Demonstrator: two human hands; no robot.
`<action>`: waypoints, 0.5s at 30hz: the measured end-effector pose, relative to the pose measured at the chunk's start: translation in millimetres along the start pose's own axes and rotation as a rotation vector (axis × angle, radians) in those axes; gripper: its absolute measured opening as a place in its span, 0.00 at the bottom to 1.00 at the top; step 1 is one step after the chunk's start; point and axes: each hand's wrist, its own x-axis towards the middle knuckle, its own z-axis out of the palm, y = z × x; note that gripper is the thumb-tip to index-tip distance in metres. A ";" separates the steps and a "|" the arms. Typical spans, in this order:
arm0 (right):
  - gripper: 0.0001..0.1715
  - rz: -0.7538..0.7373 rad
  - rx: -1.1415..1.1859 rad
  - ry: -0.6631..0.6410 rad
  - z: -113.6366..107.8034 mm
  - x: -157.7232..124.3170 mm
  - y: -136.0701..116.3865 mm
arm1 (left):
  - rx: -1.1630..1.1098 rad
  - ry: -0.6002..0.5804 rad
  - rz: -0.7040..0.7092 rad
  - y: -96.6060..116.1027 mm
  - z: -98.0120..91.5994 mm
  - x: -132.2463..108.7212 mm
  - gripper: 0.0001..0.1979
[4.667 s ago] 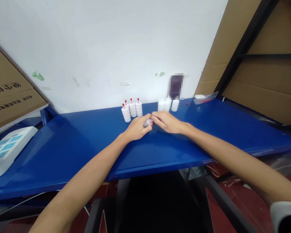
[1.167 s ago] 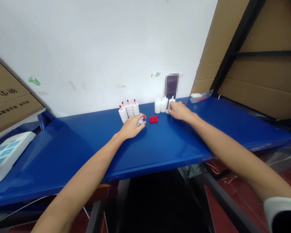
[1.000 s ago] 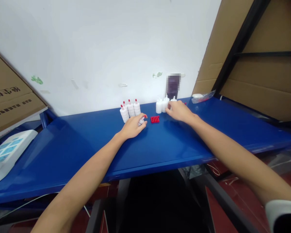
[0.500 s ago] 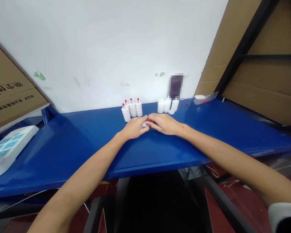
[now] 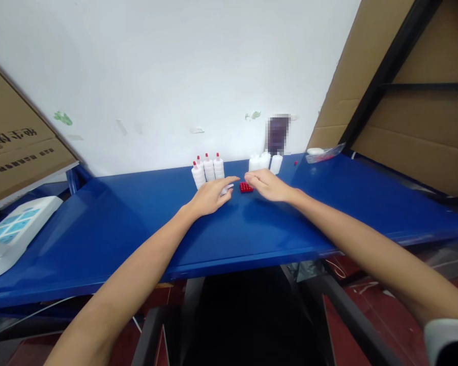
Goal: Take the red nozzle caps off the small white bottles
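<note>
My left hand (image 5: 210,196) is curled around a white squeeze bottle (image 5: 226,189); only a small white part shows between thumb and fingers. To its right my right hand (image 5: 269,185) has its fingers pressed together, and whatever may be in them is hidden. Between the hands a small red block of gridded pieces (image 5: 246,187) lies on the blue table. Behind my left hand stand several white squeeze bottles with red-tipped nozzles (image 5: 208,169). Several white bottles (image 5: 265,161) without red tips stand behind my right hand, partly covered by it.
The blue table (image 5: 137,223) runs up to a white wall. Farther right are a small red piece (image 5: 295,163) and a clear plastic bag (image 5: 326,153). A white device with blue panels (image 5: 17,229) sits at the left edge, near a cardboard box (image 5: 19,137).
The hands were together and have parted. My right hand has moved right and slightly away, uncovering the red block. The left hand keeps the white bottle in nearly the same place.
</note>
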 end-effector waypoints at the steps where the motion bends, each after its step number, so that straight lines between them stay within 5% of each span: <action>1: 0.21 0.026 -0.047 0.002 -4.0 -0.6 3.1 | -0.007 -0.001 -0.002 -0.2 0.3 0.1 0.22; 8: 0.13 0.355 -0.509 -0.219 -23.8 -6.9 22.7 | -0.008 -0.045 -0.034 3.5 2.8 1.7 0.18; 15: 0.14 0.387 -0.564 -0.311 -20.9 -6.3 27.7 | 0.010 -0.055 -0.058 3.9 1.4 1.8 0.18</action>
